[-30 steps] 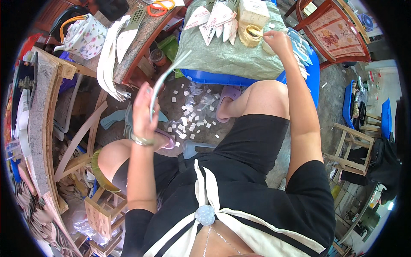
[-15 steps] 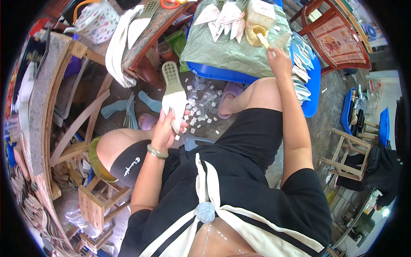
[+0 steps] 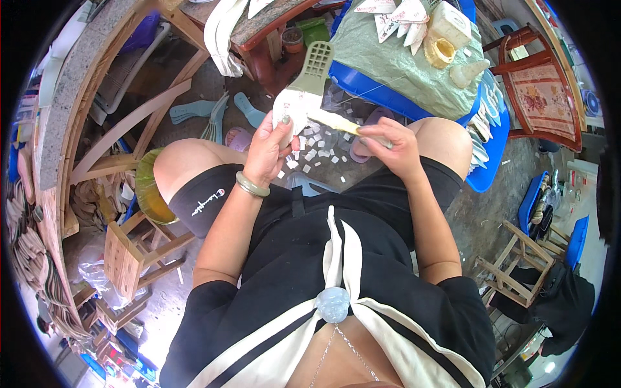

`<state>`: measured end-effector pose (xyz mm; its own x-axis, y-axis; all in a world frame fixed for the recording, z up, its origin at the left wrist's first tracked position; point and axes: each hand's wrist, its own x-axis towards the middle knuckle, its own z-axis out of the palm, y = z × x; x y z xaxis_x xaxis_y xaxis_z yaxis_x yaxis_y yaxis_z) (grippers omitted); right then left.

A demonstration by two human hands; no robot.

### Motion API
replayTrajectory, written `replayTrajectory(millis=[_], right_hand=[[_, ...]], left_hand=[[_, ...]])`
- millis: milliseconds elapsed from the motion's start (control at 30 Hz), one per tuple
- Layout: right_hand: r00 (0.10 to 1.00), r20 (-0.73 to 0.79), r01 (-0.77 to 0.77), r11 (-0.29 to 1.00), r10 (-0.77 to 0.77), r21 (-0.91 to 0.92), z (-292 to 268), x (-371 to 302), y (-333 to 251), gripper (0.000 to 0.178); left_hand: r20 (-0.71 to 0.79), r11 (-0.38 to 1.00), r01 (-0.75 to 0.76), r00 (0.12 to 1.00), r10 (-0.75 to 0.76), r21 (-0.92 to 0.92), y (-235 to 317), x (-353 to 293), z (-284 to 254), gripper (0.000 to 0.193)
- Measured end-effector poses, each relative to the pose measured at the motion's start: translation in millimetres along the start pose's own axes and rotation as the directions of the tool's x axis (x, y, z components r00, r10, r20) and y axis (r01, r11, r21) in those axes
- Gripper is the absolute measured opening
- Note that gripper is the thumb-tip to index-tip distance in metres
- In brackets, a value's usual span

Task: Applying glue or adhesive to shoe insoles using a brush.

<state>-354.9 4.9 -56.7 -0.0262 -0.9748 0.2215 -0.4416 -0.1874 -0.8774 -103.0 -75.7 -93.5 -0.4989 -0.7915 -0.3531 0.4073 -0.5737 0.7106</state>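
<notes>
Left hand (image 3: 270, 152) closed around the white end of an insole (image 3: 304, 87), thumb on top; the insole's olive gridded end points up and away, toward the blue tray (image 3: 369, 87); right hand (image 3: 391, 145) pinched on a thin yellowish strip (image 3: 336, 121) that runs from its fingertips across to the insole's white end, touching it; both hands held above the knees, just below the tray's near edge; green bangle (image 3: 251, 187) on the left wrist; small white scraps (image 3: 317, 145) scattered on the floor under the insole, between the knees; tray covered by a grey-green sheet (image 3: 394, 58); tape roll (image 3: 440, 52) on the sheet, well apart from the insole; stack of white insoles (image 3: 223, 32) hanging off the bench up-left of the insole; wooden stool (image 3: 126, 258) down-left of the insole, beside the left thigh.
</notes>
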Motion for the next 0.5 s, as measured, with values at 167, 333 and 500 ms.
replayTrajectory(millis=[167, 333, 500], right_hand=[[0.993, -0.108, -0.051, 0.998, 0.047, -0.032, -7.0, 25.4, 12.5, 0.018], [0.976, -0.182, -0.127, 0.992, 0.121, -0.024, -24.9, 47.9, 27.1, 0.017], [0.919, -0.241, -0.316, 0.949, 0.311, 0.02, -38.6, 64.8, 27.5, 0.02]], left_hand=[[0.041, 0.995, -0.029, 0.999, 0.033, -0.096, 3.7, -6.4, -2.3, 0.029], [0.113, 0.997, -0.044, 0.992, 0.052, -0.066, 8.5, -7.2, -5.2, 0.028], [0.092, 0.998, 0.011, 0.996, -0.016, 0.06, 10.0, -9.3, -3.4, 0.027]])
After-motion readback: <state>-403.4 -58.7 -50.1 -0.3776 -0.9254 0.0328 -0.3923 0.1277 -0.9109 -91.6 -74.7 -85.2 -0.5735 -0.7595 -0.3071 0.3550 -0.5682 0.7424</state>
